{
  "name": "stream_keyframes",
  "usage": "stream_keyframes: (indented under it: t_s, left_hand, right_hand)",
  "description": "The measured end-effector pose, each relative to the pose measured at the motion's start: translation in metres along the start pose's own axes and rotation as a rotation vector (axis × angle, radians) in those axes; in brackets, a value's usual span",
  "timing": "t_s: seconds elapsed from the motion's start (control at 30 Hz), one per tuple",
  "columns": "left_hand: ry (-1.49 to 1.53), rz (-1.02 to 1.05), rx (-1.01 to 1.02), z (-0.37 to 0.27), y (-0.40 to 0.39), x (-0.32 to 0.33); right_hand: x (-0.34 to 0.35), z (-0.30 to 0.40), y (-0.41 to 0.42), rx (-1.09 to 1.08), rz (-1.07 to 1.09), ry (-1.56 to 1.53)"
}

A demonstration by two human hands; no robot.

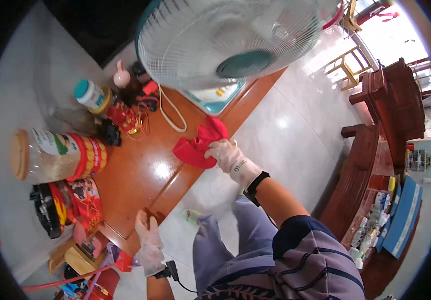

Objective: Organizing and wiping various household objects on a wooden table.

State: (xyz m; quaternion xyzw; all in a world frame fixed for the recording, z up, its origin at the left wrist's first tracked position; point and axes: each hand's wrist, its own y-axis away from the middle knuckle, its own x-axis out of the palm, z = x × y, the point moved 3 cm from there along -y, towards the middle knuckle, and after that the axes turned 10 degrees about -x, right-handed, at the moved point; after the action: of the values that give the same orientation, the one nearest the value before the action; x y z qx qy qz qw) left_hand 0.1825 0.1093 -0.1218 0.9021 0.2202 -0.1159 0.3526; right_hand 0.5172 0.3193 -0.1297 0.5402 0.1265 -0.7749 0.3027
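My right hand (232, 161), in a whitish glove marked with figures, grips a bunched red cloth (200, 146) at the edge of a brown wooden tabletop (133, 176). My left hand (148, 228), gloved too, is at the near end of the tabletop; a small dark brown piece shows by its fingers, and whether it is held I cannot tell. Above the cloth stands an electric fan (230, 41) with a teal hub. Part of a teal-rimmed tray (215, 107) shows under the fan. A cream cord loop (172, 108) lies just left of the tray.
Along the wall are a large plastic jar (56, 155) with a wooden lid, a white tub (88, 93) with a teal cap, a red-and-gold ornament (125, 118) and red packets (88, 204). A red bin (105, 283) stands lower left. Dark wooden furniture (361, 172) is at right.
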Motion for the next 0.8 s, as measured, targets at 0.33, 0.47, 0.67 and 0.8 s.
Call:
stream_keyframes:
  t_s: [0.33,0.47,0.67,0.8]
  left_hand:
    - [0.243,0.041,-0.200,0.007,0.076,0.020]
    - [-0.318,-0.068,0.086,-0.030,0.098,0.110]
    - [0.212,0.133,-0.149,-0.085,0.106,0.198]
    - [0.676,0.122,-0.325,-0.135,0.112,0.225]
  right_hand:
    - [-0.097,-0.048,0.085,0.412,-0.225,-1.113]
    - [-0.159,-0.111,0.129,0.677,-0.420,-1.625]
    - [-0.237,-0.199,0.101,0.553,-0.555,-1.492]
    - [-0.258,-0.238,0.055,0.493,-0.602,-1.412]
